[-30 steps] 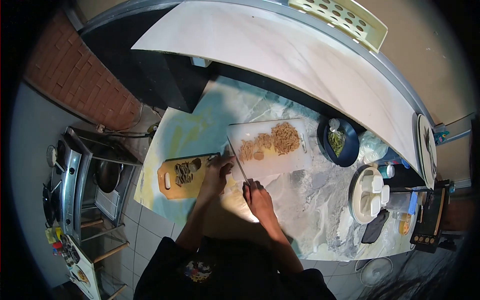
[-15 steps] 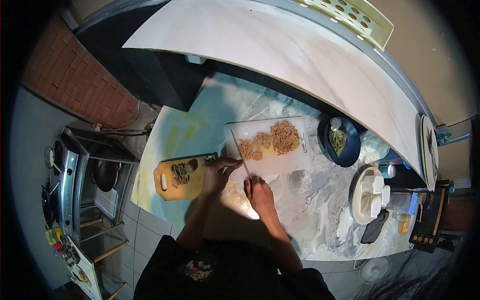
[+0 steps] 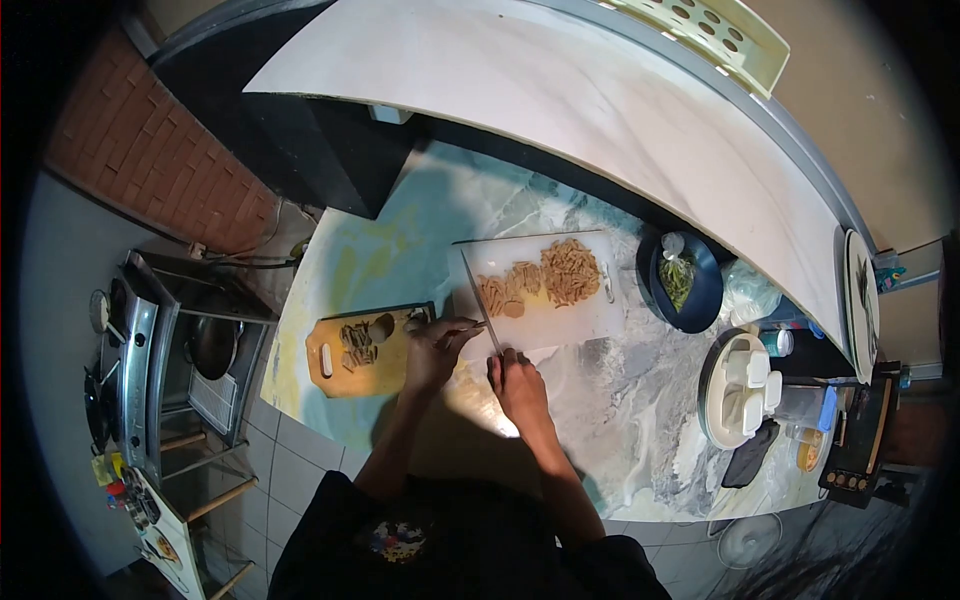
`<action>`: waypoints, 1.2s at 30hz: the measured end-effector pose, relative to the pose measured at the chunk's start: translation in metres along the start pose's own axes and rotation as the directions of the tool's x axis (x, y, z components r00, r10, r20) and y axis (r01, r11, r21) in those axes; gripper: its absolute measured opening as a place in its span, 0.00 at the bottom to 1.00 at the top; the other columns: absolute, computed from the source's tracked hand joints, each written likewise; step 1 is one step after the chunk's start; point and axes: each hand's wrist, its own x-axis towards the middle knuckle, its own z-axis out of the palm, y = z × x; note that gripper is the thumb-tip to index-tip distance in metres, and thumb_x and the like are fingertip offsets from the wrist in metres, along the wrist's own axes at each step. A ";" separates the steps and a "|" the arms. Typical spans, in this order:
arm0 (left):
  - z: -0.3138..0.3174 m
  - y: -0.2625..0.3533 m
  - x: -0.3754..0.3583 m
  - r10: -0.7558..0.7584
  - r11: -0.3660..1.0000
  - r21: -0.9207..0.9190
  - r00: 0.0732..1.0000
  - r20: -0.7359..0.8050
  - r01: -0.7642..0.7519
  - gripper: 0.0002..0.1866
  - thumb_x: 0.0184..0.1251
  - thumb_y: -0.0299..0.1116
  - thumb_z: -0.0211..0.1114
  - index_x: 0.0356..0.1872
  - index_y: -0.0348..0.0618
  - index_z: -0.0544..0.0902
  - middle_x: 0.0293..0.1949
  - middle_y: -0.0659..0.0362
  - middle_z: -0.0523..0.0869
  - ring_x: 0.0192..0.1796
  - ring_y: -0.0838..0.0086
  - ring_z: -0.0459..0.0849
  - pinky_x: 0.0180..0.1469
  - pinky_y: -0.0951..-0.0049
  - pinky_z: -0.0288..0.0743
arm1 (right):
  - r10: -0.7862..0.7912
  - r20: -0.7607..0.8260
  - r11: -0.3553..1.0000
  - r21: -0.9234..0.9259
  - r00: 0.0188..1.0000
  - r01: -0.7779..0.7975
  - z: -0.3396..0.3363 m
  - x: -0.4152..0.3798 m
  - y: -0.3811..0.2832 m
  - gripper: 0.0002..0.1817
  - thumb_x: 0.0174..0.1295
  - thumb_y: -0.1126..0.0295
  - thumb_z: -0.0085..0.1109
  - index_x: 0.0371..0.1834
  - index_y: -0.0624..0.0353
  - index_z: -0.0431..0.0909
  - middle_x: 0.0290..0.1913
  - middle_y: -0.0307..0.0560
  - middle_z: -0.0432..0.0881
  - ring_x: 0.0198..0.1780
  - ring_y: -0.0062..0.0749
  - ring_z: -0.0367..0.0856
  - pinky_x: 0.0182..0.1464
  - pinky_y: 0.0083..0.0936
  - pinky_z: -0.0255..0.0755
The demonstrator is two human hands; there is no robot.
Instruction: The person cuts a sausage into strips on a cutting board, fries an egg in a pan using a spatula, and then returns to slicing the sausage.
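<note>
My right hand (image 3: 518, 388) is closed round the handle of a kitchen knife (image 3: 480, 300), whose blade lies across the left part of a white cutting board (image 3: 590, 326). Beside the blade, my left hand (image 3: 434, 352) has its fingers pinched together; what they hold is too small to make out. Light brown strips (image 3: 570, 272) are heaped on the white board, with smaller piles and a round piece nearer the knife. A yellow wooden cutting board (image 3: 322, 380), partly behind my left hand, carries dark-edged strips (image 3: 358, 345) and a round brown piece (image 3: 381, 326).
At the right stand a dark bowl (image 3: 704, 298) with a bag of greens (image 3: 676, 280), a round tray (image 3: 712, 400) with white containers (image 3: 744, 368), and a black cloth (image 3: 749, 455). A raised shelf (image 3: 560, 90) runs along the back. Left of the table is a stove (image 3: 138, 350).
Both hands stay in nearly the same place. The knife's tip has shifted slightly to the right, and my left fingers have moved a little beside the blade.
</note>
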 end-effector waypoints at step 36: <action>0.044 0.020 0.048 0.282 0.861 0.350 0.920 0.272 -0.368 0.06 0.55 0.31 0.67 0.32 0.42 0.82 0.34 0.55 0.84 0.42 0.60 0.82 0.42 0.63 0.76 | -0.013 -0.069 0.997 0.075 0.998 0.018 0.009 -0.001 0.003 0.15 0.68 0.64 0.47 0.38 0.68 0.72 0.31 0.69 0.79 0.34 0.65 0.78 0.36 0.50 0.73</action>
